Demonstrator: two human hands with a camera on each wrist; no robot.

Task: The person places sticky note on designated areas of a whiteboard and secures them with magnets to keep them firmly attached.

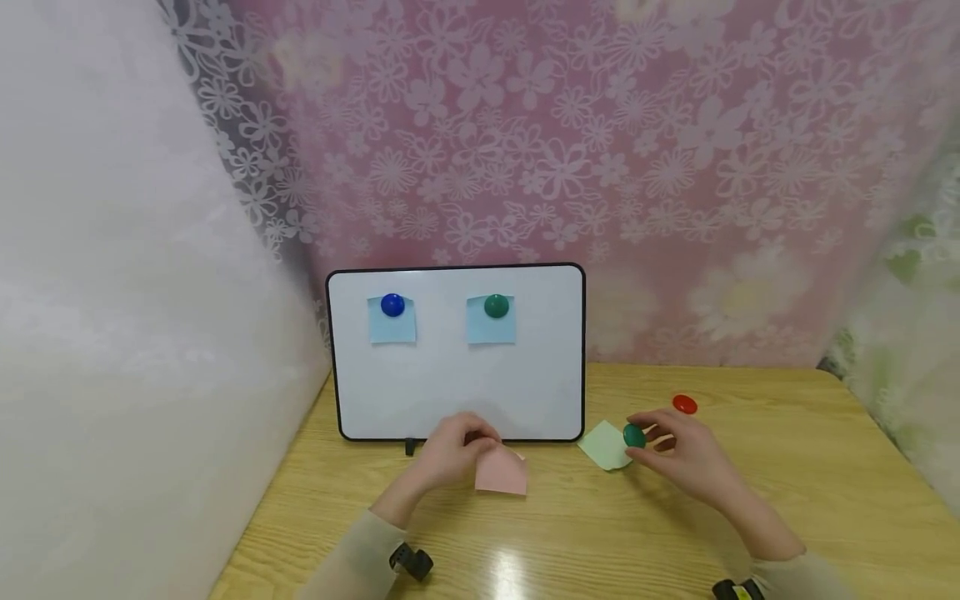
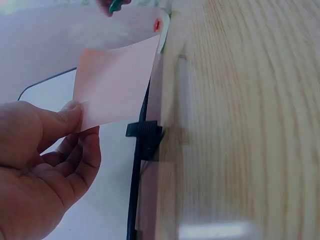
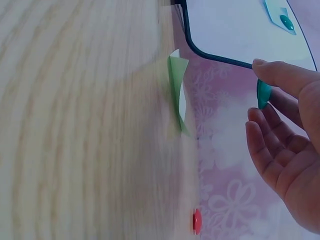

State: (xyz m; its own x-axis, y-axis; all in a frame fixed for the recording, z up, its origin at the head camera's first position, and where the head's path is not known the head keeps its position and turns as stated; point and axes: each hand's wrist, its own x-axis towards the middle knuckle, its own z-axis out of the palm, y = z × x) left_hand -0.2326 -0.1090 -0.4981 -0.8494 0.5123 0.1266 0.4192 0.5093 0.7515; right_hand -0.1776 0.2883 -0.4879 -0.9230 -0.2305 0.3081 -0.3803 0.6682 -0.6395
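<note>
My left hand [image 1: 455,450] pinches a pink sticky note [image 1: 501,472] by its upper left corner, in front of the whiteboard's lower edge. The left wrist view shows the note [image 2: 117,82] hanging free from the thumb and fingers. Over the table to the right, my right hand [image 1: 686,454] holds a round green magnet [image 1: 633,436] between thumb and fingers. The whiteboard [image 1: 427,392] stands upright with a black frame. On it a blue magnet [image 1: 392,305] and another green magnet [image 1: 497,306] each hold a light blue note [image 1: 491,332].
A pale green sticky note [image 1: 604,447] with curled edges lies on the wooden table [image 1: 570,533], right of the board. Behind my right hand lies a red magnet [image 1: 685,404]. Small black feet [image 1: 409,447] support the board. A flowered pink curtain [image 1: 675,208] hangs behind.
</note>
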